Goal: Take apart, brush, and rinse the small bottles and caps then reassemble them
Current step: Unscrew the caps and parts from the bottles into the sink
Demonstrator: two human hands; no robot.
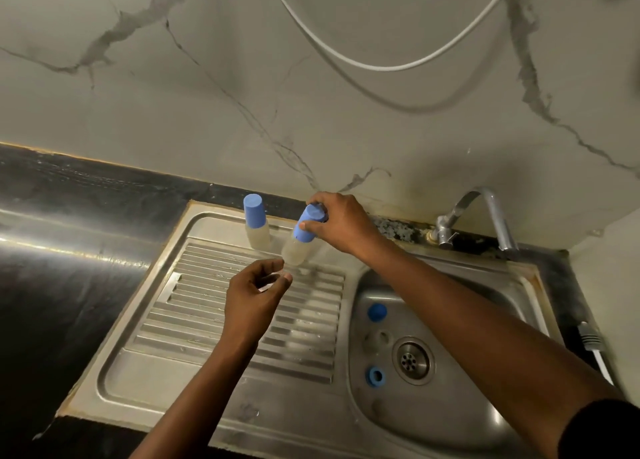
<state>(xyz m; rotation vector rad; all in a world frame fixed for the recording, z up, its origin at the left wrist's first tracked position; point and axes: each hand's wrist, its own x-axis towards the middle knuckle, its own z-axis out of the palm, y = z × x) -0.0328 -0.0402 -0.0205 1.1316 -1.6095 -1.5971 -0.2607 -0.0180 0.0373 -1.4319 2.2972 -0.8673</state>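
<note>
Head view, looking down at a steel sink set into a dark table [69, 268]. The right hand [341, 223] grips the blue cap [308, 228] of the tilted bottle [295, 252], a small clear one held above the far end of the ribbed draining board [207, 320] with its base pointing toward the person. The left hand [256, 292] is raised just below that base, its fingers curled and its thumb and forefinger close together. Whether they touch the bottle or pinch anything cannot be told, as the spot is blurred. A second bottle [258, 233], capped in the same blue, stands upright at the back edge of the draining board, just left of the tilted one. In the sink basin [450, 406] lie a loose blue cap [376, 312] and a blue ring-shaped piece [375, 376], both left of the drain [412, 360]; a pale, clear item between them is too faint to identify. The tap [485, 216] rises behind the basin. A white cable [363, 64] hangs in a loop against the veined wall [173, 112].
</note>
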